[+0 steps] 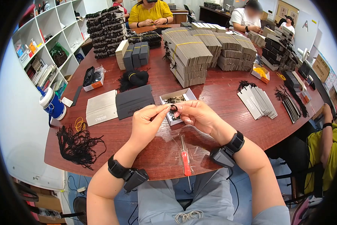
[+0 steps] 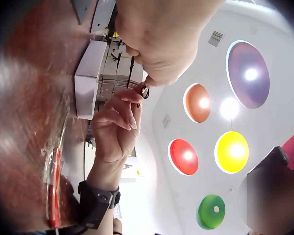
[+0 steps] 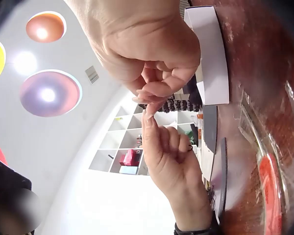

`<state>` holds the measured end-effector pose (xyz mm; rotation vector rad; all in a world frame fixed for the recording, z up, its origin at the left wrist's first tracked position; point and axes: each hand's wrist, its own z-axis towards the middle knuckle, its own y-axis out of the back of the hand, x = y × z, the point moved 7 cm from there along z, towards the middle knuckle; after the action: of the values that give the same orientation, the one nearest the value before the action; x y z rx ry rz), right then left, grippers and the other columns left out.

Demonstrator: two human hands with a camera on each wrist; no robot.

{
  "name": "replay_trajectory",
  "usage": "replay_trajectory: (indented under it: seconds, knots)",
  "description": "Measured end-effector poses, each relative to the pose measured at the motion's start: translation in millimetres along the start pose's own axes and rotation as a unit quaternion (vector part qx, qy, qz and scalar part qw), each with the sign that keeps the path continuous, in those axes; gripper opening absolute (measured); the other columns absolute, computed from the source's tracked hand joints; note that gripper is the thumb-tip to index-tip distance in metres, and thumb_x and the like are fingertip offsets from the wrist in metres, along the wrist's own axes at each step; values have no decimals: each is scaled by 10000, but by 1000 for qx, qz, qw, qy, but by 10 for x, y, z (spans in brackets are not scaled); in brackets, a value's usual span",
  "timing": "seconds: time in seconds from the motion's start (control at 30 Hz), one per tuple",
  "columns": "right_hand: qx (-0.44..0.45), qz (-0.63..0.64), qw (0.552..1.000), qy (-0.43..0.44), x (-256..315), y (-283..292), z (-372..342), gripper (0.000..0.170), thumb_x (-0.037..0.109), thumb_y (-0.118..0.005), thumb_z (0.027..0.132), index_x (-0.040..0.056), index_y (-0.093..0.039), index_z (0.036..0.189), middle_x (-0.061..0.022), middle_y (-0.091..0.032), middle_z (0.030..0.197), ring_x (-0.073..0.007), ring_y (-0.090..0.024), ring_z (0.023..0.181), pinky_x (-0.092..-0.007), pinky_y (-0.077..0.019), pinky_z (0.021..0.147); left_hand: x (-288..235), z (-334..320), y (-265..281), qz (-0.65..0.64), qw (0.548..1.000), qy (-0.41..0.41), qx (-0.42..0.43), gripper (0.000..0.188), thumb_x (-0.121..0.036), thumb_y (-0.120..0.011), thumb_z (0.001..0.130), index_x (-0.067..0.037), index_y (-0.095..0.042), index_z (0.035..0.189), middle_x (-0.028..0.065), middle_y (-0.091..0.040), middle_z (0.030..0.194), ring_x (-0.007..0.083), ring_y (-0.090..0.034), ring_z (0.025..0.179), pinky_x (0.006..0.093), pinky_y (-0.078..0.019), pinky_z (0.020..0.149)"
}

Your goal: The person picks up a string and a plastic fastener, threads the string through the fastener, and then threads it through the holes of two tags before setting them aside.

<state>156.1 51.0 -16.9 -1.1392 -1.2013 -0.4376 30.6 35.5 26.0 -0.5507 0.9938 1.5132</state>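
Observation:
A small black cord loop (image 1: 173, 108) is pinched between both hands, held up above the near side of a white box (image 1: 191, 93) in the head view. The left hand (image 1: 147, 122) grips it with thumb and forefinger; the right hand (image 1: 200, 116) pinches its other side. In the left wrist view the black loop (image 2: 144, 91) shows between the fingertips of the right hand (image 2: 115, 122) and the left hand (image 2: 159, 44). The right wrist view hides most of the loop behind the fingers of the right hand (image 3: 152, 54), which meet the left hand (image 3: 169, 156).
A red-handled tool (image 1: 186, 163) lies on clear plastic near the table's front edge. Black cords (image 1: 76, 146) lie at the left, by grey cards (image 1: 102, 108) and black cards (image 1: 134, 101). Tall card stacks (image 1: 187, 52) stand behind, a blue jug (image 1: 52, 103) at far left. Several people sit around.

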Motion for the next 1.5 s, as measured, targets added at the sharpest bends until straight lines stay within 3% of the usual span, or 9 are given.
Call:
replay_trajectory:
  seconds: [0.37,0.47,0.53,0.7,0.87,1.1,1.33,1.4,1.5]
  knots:
    - [-63,-97,992,54,70,28,-25,133,144,-548,784,39,-618,828,-20,-594,692,-23,-428,523,-159,-332,476,-66,-18,-18,66,996,-52,-10,146,-23,-566,742,-12,-621,877,-4,-377,513,43,-335,478,206,-273,428]
    - [-82,-114,988,69,108,51,-34,136,141,-553,779,39,-624,836,-15,-595,686,-24,-431,531,-161,-341,488,-59,-14,-50,77,995,-57,16,208,-35,-556,760,-9,-583,965,-30,-388,523,27,-337,487,190,-271,438]
    - [-93,-118,986,78,143,83,-30,137,142,-558,776,38,-626,834,-11,-594,681,-24,-432,535,-159,-343,492,87,-22,-51,-45,995,90,12,276,-58,-544,783,-9,-520,1054,-63,-392,541,5,-325,493,166,-252,445]
    - [-106,-145,974,137,284,135,-39,142,160,-563,783,39,-622,828,1,-575,668,-29,-420,533,-161,-334,493,217,-20,-85,-144,980,132,20,271,-92,-522,808,-24,-500,1069,-89,-376,556,-18,-279,473,149,-209,421]
    - [-95,-168,969,156,314,99,-47,141,150,-558,786,36,-618,842,-2,-578,676,-24,-428,542,-154,-334,493,247,-106,-223,-326,903,262,98,277,-90,-463,828,-37,-489,1098,-93,-332,536,-2,-239,418,161,-168,375]
    - [-86,-201,955,198,398,64,-82,155,140,-548,795,21,-598,880,1,-575,688,-19,-444,565,-148,-339,496,218,-118,-264,-402,860,282,139,335,-40,-435,810,-48,-449,1144,-85,-274,508,10,-224,408,162,-168,376]
    - [-50,-194,960,196,398,37,-62,236,166,-547,795,3,-553,965,-20,-575,758,-34,-480,579,-150,-391,501,203,-103,-277,-399,858,278,165,355,-60,-413,825,-43,-417,1180,-89,-260,505,9,-204,414,172,-157,375]
    - [-10,-75,993,89,277,-36,-37,320,174,-544,793,5,-490,1058,-52,-556,878,-65,-524,665,-184,-461,581,205,-95,-271,-385,867,273,160,346,-61,-407,827,-42,-427,1172,-89,-267,504,5,-206,410,166,-159,371]
    - [58,-25,998,24,124,-103,-14,375,171,-541,790,5,-442,1112,-67,-521,957,-87,-539,728,-210,-485,660,245,-82,-235,-368,879,270,135,338,-60,-400,812,-6,-435,1144,-88,-267,496,6,-227,400,161,-174,368]
